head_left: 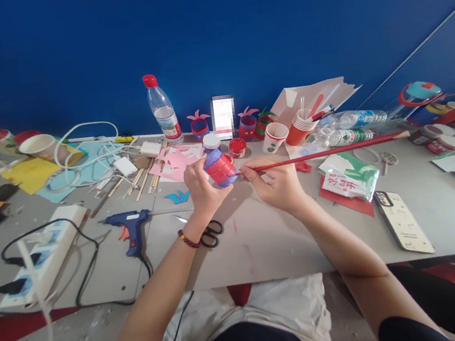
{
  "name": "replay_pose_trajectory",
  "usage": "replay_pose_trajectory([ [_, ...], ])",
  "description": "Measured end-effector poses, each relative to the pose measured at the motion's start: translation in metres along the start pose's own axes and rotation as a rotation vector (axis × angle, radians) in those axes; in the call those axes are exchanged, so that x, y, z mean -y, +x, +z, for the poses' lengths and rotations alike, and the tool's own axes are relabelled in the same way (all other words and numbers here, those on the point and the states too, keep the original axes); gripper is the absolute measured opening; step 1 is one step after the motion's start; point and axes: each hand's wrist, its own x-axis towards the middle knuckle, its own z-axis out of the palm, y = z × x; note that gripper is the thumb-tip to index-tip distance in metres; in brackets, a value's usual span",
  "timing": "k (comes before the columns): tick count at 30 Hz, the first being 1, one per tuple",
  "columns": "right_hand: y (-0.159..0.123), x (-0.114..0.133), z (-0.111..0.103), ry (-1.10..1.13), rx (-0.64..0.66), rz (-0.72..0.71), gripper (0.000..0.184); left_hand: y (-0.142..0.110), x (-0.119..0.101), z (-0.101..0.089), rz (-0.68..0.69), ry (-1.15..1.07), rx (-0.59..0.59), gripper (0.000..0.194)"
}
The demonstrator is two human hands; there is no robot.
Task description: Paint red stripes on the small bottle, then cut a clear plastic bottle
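Note:
My left hand point(203, 188) is wrapped round a purple paper cup point(219, 168) with a wide red band, tilted on its side above the table. My right hand point(275, 182) grips a long red-handled paintbrush point(324, 154) near its bristle end, and the tip meets the cup's painted side. Just behind the cup stand an open jar of red paint point(237, 147) and a white-lidded jar point(211, 141). A white paper cup with green dots point(275, 136) stands to the right of the paint.
A blue glue gun point(132, 225), black-handled scissors point(211, 234) and a power strip point(51, 250) lie left. A water bottle point(163, 112) and finished-looking small cups point(248, 126) stand at the back. A phone point(404, 221) and a plastic packet point(349, 178) lie right.

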Motion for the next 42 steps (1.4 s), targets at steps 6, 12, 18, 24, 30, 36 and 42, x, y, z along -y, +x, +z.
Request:
replay_pose_trajectory([
  [6,0.001,0.003,0.002,0.058,-0.008,-0.03,0.024,0.0,0.0,0.0,0.015,-0.03,0.003,0.076],
  [12,0.005,0.0,-0.001,0.003,-0.027,0.012,0.032,-0.001,0.001,0.0,-0.041,-0.003,0.04,0.082],
  [18,0.009,-0.009,-0.01,-0.072,-0.06,0.041,0.032,-0.003,0.004,0.001,-0.048,-0.017,0.039,0.086],
  [24,0.008,-0.015,-0.016,-0.065,-0.093,0.063,0.023,-0.002,0.002,0.0,-0.019,-0.02,0.037,0.086],
  [30,0.003,-0.014,-0.002,0.109,-0.041,0.121,0.026,-0.002,-0.001,-0.002,-0.026,0.028,0.118,0.084],
  [36,0.002,-0.011,0.009,0.179,-0.033,0.149,0.024,-0.004,0.001,-0.001,0.024,0.036,0.129,0.083],
  [42,0.004,-0.013,0.006,0.143,-0.058,0.138,0.025,-0.005,0.0,-0.001,0.002,0.049,0.165,0.084],
])
